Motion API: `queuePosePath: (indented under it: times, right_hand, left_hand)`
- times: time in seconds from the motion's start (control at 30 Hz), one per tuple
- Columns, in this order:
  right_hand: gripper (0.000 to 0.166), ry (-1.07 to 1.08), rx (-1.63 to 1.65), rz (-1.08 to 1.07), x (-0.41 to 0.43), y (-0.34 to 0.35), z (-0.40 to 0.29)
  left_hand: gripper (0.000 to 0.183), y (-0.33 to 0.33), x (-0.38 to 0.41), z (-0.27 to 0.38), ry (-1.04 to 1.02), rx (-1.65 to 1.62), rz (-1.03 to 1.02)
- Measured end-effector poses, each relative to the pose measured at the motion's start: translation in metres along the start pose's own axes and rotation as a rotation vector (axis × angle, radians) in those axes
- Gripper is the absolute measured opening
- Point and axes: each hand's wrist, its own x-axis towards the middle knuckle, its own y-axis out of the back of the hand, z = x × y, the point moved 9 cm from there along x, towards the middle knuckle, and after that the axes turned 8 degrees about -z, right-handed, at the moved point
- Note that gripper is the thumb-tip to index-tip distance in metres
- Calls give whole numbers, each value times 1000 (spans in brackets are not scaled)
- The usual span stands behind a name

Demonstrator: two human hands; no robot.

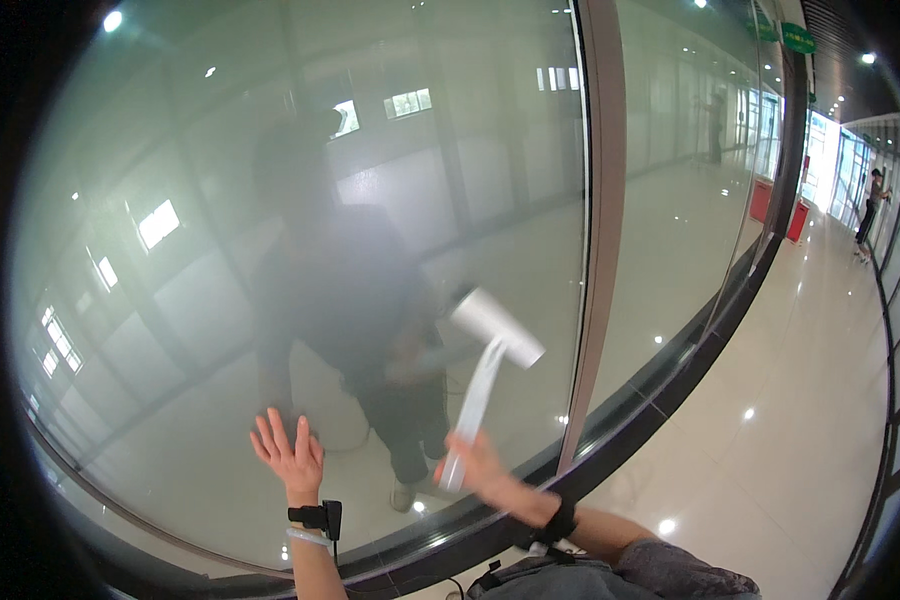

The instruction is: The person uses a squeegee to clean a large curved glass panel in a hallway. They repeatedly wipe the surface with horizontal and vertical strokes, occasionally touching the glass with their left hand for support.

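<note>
My right hand [474, 463] grips the pale handle of a white T-shaped window-cleaning tool [498, 328]. The tool's wide head is tilted and slightly blurred, in front of a large glass panel [217, 330]. Whether the head touches the glass, I cannot tell. Lower left of the tool, my left hand [292, 454] is raised flat towards the same panel with its fingers spread and nothing in it. Contact between that palm and the glass is not clear. A dark reflection of my body covers the middle of the panel.
A brown metal upright [604, 225] borders the panel on the right, and a dark sill [630, 409] runs beneath. The shiny tiled floor [765, 435] leads down a corridor. Far off, a person [870, 206] stands at the right wall. A red box [797, 222] stands farther along.
</note>
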Motion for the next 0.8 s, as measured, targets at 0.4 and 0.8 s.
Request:
queuePosePath:
  times: [0.4,0.8]
  right_hand:
    - [27,-99,133,194,6,-26,44]
    - [21,62,357,364,22,111,-56]
  left_hand:
    - [48,3,8,1,-27,25,60]
    - [40,4,6,0,-23,44,23]
